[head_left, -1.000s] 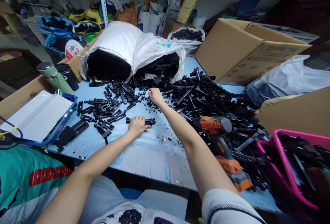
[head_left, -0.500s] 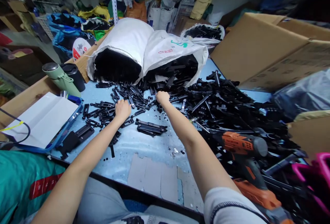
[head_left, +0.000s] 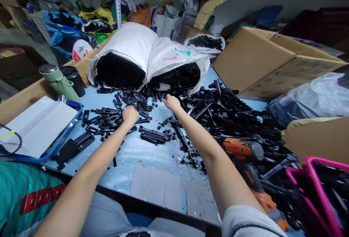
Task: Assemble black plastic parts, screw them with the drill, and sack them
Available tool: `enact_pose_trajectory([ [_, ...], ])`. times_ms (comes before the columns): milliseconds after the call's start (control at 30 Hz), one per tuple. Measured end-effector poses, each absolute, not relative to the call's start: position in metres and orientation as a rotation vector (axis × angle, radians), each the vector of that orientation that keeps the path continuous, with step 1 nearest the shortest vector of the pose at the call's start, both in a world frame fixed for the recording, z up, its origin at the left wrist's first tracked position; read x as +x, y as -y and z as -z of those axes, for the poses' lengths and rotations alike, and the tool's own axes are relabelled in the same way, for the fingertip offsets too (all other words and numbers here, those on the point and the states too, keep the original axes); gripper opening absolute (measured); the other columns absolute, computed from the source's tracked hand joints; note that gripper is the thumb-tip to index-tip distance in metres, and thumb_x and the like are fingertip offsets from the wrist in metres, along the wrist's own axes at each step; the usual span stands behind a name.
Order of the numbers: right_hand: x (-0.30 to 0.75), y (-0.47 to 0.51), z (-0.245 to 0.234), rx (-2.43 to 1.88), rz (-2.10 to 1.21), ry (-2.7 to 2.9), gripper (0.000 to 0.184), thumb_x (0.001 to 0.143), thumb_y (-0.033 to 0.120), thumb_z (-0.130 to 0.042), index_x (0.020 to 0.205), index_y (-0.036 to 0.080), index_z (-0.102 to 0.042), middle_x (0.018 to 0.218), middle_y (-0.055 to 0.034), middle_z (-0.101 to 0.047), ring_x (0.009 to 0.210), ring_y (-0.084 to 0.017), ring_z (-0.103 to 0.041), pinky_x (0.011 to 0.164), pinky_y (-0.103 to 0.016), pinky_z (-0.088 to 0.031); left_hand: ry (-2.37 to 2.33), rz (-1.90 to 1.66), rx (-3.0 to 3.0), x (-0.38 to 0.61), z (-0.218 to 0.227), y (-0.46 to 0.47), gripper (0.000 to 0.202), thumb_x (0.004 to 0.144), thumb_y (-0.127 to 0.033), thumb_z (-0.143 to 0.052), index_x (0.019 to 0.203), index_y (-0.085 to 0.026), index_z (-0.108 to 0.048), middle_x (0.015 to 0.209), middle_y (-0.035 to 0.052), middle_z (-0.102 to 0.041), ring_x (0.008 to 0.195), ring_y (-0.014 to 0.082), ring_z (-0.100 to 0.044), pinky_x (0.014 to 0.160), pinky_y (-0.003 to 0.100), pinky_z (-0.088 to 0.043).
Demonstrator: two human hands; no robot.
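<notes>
My left hand (head_left: pixel 130 115) is closed over a heap of small black link-shaped parts (head_left: pixel 105 117) on the blue tabletop. A bit of grey metal shows at its fingertips; what the fingers hold is too hidden to name. Further right, my right hand (head_left: pixel 171 102) is closed low at the mouth of a white woven sack (head_left: pixel 177 57), among black parts. Whatever its fingers grip is hidden. Between my forearms lies a small stack of long black bars (head_left: pixel 154 135). Loose black pieces (head_left: pixel 181 135) are strewn beside my right forearm.
A second white sack (head_left: pixel 128 44) lies open at the back. To the right are a large heap of black parts (head_left: pixel 215 109), an orange drill (head_left: pixel 242 149), a cardboard box (head_left: pixel 253 62) and a pink-rimmed basket (head_left: pixel 313 164). A green bottle (head_left: pixel 58 82) and blue tray (head_left: pixel 54 153) stand left.
The view has turned slightly right. More black pieces now lie strewn along my right forearm toward the near edge. Both hands stay closed in about the same places.
</notes>
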State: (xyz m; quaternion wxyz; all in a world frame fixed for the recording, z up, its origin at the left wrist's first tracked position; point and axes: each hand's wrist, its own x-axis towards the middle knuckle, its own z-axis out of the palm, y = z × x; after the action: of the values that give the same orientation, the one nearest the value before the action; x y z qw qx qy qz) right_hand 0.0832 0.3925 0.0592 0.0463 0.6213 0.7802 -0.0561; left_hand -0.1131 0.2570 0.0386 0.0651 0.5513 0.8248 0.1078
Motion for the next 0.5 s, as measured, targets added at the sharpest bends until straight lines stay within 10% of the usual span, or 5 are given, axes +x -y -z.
enact_pose_trajectory([
  [500, 0.123, -0.288, -0.048, 1.937, -0.011, -2.718, 0.03, 0.09, 0.034, -0.039, 0.105, 0.014, -0.056, 0.1, -0.0157, -0.066, 0.096, -0.027, -0.062, 0.081, -0.035, -0.045, -1.999, -0.56, 2.017, -0.094, -0.094, -0.057, 0.01, 0.084, -0.028, -0.053, 0.091, -0.021, -0.055, 0.085, 0.0027, -0.063, 0.076, 0.0187, -0.061, 0.069, 0.03, -0.046],
])
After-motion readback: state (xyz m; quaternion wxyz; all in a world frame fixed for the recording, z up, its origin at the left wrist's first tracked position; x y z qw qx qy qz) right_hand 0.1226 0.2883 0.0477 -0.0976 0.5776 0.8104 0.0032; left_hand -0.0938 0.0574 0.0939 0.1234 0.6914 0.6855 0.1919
